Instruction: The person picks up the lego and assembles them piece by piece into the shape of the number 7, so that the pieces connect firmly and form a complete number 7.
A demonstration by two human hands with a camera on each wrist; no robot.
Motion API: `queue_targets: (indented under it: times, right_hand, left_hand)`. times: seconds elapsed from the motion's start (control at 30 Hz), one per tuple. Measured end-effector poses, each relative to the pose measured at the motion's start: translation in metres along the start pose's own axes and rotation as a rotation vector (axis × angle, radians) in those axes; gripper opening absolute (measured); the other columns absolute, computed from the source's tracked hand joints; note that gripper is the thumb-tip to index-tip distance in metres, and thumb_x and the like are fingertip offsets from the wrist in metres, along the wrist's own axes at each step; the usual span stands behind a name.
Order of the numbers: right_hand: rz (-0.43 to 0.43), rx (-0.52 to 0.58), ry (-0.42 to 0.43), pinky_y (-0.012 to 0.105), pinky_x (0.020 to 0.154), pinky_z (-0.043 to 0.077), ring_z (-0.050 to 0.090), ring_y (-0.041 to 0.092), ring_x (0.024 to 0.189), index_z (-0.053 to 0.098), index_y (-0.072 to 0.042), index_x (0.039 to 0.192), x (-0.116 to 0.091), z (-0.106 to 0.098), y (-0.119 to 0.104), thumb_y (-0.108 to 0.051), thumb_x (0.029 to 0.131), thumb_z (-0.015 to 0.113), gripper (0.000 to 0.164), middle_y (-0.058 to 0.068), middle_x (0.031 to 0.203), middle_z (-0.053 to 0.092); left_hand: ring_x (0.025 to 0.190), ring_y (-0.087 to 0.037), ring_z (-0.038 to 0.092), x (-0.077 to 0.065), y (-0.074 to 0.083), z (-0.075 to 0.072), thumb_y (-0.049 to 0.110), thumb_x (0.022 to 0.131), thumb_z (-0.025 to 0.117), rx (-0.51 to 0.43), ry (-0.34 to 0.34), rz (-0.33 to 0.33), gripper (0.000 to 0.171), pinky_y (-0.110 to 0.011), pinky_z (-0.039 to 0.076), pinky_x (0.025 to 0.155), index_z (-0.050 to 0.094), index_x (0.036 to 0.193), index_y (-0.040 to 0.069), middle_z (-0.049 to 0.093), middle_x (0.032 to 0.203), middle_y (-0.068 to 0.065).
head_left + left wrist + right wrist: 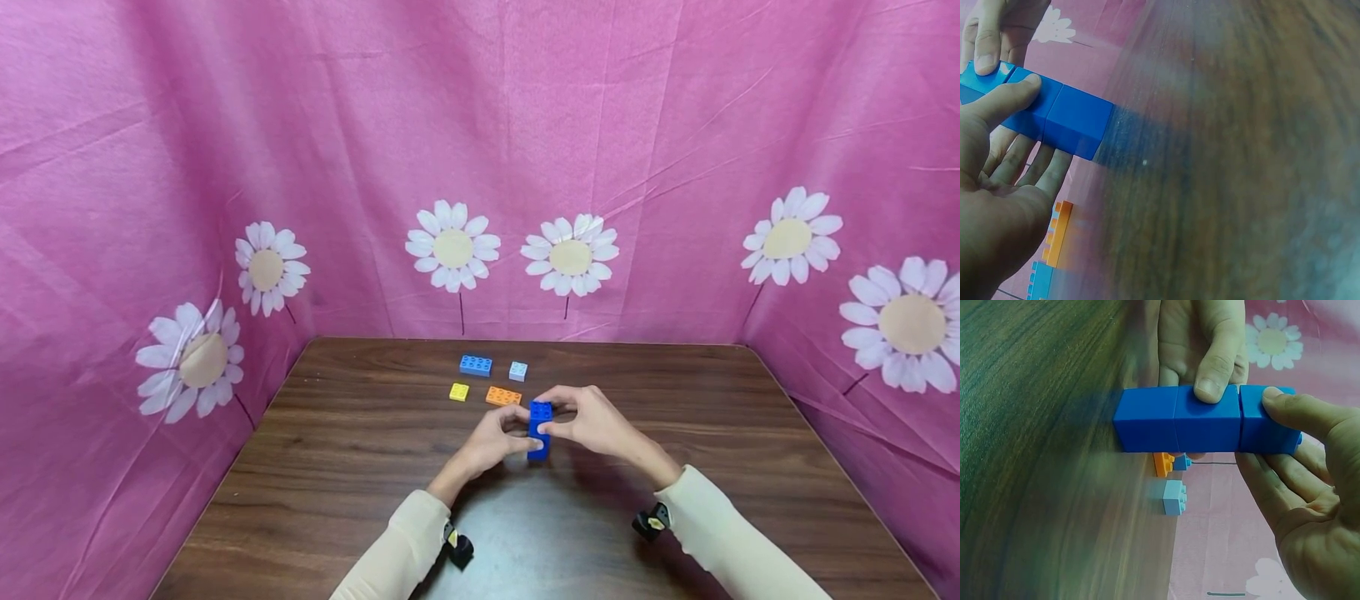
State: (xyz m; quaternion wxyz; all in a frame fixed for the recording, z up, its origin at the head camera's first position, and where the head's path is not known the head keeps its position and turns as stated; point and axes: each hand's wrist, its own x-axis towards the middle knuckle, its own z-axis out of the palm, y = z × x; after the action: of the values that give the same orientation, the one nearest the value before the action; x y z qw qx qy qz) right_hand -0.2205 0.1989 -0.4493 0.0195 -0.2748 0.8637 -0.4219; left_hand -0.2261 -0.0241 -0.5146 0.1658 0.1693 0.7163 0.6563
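Three dark blue toy bricks form an upright stack on the table. My left hand pinches the middle brick between thumb and fingers. Around the top brick, my right hand has its thumb on the near face and its fingers behind. In the right wrist view a thin gap shows between the top and middle bricks. The bottom brick stands on the tabletop and no finger covers its near face.
Behind the stack lie an orange brick, a small yellow brick, a lighter blue brick and a small pale blue brick. A pink curtain with printed daisies surrounds the table's back and sides.
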Motion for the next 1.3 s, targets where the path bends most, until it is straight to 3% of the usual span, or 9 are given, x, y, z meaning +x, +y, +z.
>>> queue_targets:
  times: [0.43,0.57,0.7,0.83,1.07,1.17,1.3]
  right_hand:
    - [0.029,-0.039,0.028,0.043,0.095,0.063,0.077,0.024,0.108,0.076,-0.009,0.125,-0.004,0.005,-0.001,-0.02,0.091,0.086,0.037,0.005,0.114,0.08]
    - [-0.001,-0.062,0.039,0.042,0.094,0.064,0.076,0.023,0.11,0.075,-0.008,0.129,-0.007,0.007,0.001,-0.022,0.092,0.086,0.041,0.006,0.117,0.08]
    - [-0.043,-0.089,0.059,0.031,0.078,0.064,0.074,0.016,0.094,0.075,-0.01,0.13,-0.007,0.008,0.001,-0.022,0.092,0.086,0.042,0.004,0.115,0.08]
    - [-0.066,-0.089,0.071,0.023,0.062,0.054,0.066,0.013,0.081,0.075,-0.007,0.131,-0.007,0.008,0.001,-0.021,0.092,0.086,0.043,0.006,0.113,0.079]
    - [-0.076,-0.093,0.084,0.023,0.059,0.052,0.063,0.01,0.074,0.076,-0.006,0.13,-0.008,0.008,-0.001,-0.019,0.091,0.086,0.042,0.005,0.111,0.078]
    - [-0.064,-0.091,0.083,0.022,0.062,0.053,0.065,0.01,0.079,0.075,-0.006,0.13,-0.007,0.01,0.001,-0.018,0.092,0.086,0.042,0.004,0.111,0.078]
    - [-0.061,-0.093,0.096,0.022,0.068,0.054,0.073,0.017,0.098,0.076,-0.006,0.129,-0.007,0.013,0.001,-0.017,0.091,0.086,0.04,0.006,0.116,0.079]
  left_hand:
    - [0.117,-0.027,0.073,0.0,-0.001,0.002,0.006,0.091,0.082,0.008,0.004,0.001,0.031,-0.033,0.062,0.096,0.071,0.119,0.003,0.074,0.122,-0.01]
    - [0.115,-0.026,0.073,0.0,-0.002,0.003,0.005,0.091,0.083,0.011,0.0,0.001,0.03,-0.032,0.063,0.094,0.071,0.119,0.003,0.074,0.122,-0.012]
    - [0.116,-0.028,0.073,0.0,-0.001,0.002,0.006,0.091,0.083,0.011,0.001,-0.002,0.03,-0.033,0.063,0.094,0.071,0.118,0.003,0.074,0.123,-0.012]
    - [0.117,-0.03,0.073,0.0,0.0,0.001,0.007,0.092,0.083,0.014,-0.001,-0.003,0.03,-0.034,0.063,0.095,0.07,0.119,0.004,0.074,0.124,-0.012]
    - [0.121,-0.033,0.071,0.002,0.001,0.001,0.007,0.093,0.082,0.0,-0.015,-0.002,0.031,-0.034,0.063,0.096,0.069,0.12,0.003,0.073,0.127,-0.014]
    - [0.12,-0.033,0.072,0.002,0.001,0.0,0.006,0.092,0.081,0.001,-0.014,-0.004,0.031,-0.034,0.063,0.095,0.069,0.12,0.002,0.073,0.127,-0.014]
    - [0.118,-0.029,0.073,0.001,0.0,-0.001,0.006,0.092,0.082,0.017,-0.013,-0.001,0.031,-0.033,0.063,0.095,0.069,0.12,0.002,0.073,0.126,-0.014]
